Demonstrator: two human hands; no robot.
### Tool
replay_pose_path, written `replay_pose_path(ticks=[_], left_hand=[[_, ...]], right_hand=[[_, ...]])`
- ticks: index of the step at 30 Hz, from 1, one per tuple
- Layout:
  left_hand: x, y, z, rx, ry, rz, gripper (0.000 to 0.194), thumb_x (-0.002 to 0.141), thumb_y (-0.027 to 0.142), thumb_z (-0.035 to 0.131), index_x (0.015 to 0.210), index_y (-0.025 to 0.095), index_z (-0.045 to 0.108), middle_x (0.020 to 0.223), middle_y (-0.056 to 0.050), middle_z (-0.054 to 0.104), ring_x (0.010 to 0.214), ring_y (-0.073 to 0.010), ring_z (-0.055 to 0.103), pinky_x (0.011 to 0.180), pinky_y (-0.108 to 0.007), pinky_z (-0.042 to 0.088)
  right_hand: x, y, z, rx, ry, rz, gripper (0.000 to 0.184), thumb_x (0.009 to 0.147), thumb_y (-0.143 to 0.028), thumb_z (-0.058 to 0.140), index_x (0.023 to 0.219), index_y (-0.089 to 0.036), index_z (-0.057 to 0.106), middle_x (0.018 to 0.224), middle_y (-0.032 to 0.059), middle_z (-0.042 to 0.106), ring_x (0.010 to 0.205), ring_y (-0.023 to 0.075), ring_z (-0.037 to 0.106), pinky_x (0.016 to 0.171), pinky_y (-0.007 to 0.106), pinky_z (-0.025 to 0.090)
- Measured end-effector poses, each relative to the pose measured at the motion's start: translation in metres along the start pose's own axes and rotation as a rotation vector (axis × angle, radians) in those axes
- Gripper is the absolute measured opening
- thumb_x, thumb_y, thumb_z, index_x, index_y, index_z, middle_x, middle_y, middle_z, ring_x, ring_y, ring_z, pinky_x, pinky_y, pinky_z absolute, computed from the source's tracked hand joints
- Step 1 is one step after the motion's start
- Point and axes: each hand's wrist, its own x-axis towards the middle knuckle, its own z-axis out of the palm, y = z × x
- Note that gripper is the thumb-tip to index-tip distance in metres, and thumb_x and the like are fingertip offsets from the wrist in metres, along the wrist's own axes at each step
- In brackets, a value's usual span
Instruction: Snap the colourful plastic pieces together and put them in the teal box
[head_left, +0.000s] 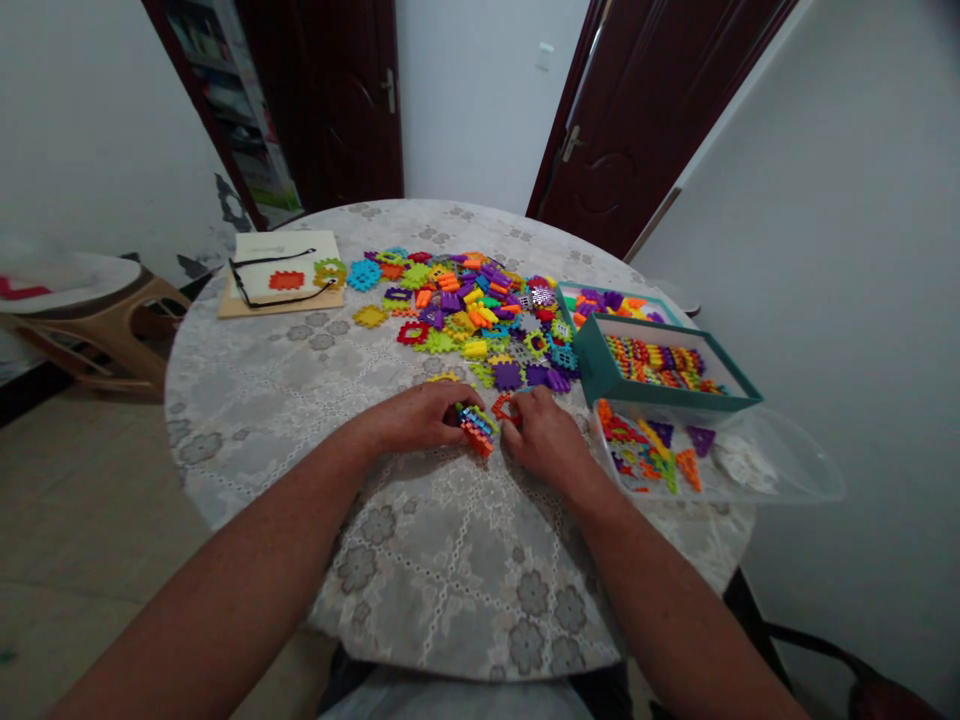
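"Where's the red piece [502, 406]?"
"Just right of the stack [478, 431], pinched by the right hand [546, 440]."
"And the left hand [429, 418]?"
"Gripping the stack, its near end angled rightward."

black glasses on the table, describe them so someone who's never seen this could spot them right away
On the round table with the grey flower-patterned cloth, look to the far left, at the pale rectangular board. The black thin-armed glasses lie there, arms unfolded, beside a flat red-orange toothed plastic piece; they are the only eyewear among bright plastic pieces.
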Motion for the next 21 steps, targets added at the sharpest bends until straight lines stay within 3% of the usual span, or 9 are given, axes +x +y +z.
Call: replay_pose_path(ticks=[5,10,15,21], left_hand=[[0.001,-0.003,0.001,-0.006,0.007,-0.006,0.044,0.085,0.030,0.074,0.128,0.021,0.069,0.099,-0.003,0.074,0.083,-0.0185,0.064,0.080,-0.031,0.047],[0.000,-0.003,0.002,-0.046,0.010,-0.026,0.064,0.085,0.030,0.075,0.147,0.023,0.059,0.099,-0.003,0.075,0.084,-0.0183,0.064,0.078,-0.029,0.046],[0.000,-0.008,0.003,-0.032,0.030,-0.001,0.076,0.085,0.029,0.074,0.157,0.022,0.051,0.101,-0.004,0.075,0.084,-0.0192,0.064,0.079,-0.031,0.047],[0.001,-0.011,0.002,0.020,0.023,0.051,0.053,0.090,0.032,0.071,0.142,0.023,0.067,0.100,-0.006,0.078,0.087,-0.0203,0.066,0.085,-0.033,0.049]], right_hand=[[0.003,0.003,0.000,-0.062,0.066,-0.022,0.021,0.104,-0.026,0.049,0.105,-0.018,0.069,0.107,0.0123,0.063,0.087,0.0236,0.062,0.073,0.033,0.044],[0.004,0.006,-0.001,0.147,0.246,-0.112,0.017,0.101,-0.023,0.045,0.100,-0.019,0.062,0.100,0.0106,0.063,0.092,0.0247,0.060,0.077,0.034,0.042],[0.002,0.000,-0.003,0.404,0.094,-0.313,0.017,0.098,-0.021,0.043,0.088,-0.021,0.057,0.086,0.0041,0.060,0.081,0.0204,0.055,0.075,0.032,0.038],[0.001,-0.005,-0.001,0.546,-0.010,-0.343,0.020,0.102,-0.021,0.047,0.095,-0.020,0.065,0.090,0.0034,0.068,0.083,0.0186,0.060,0.077,0.030,0.040]])
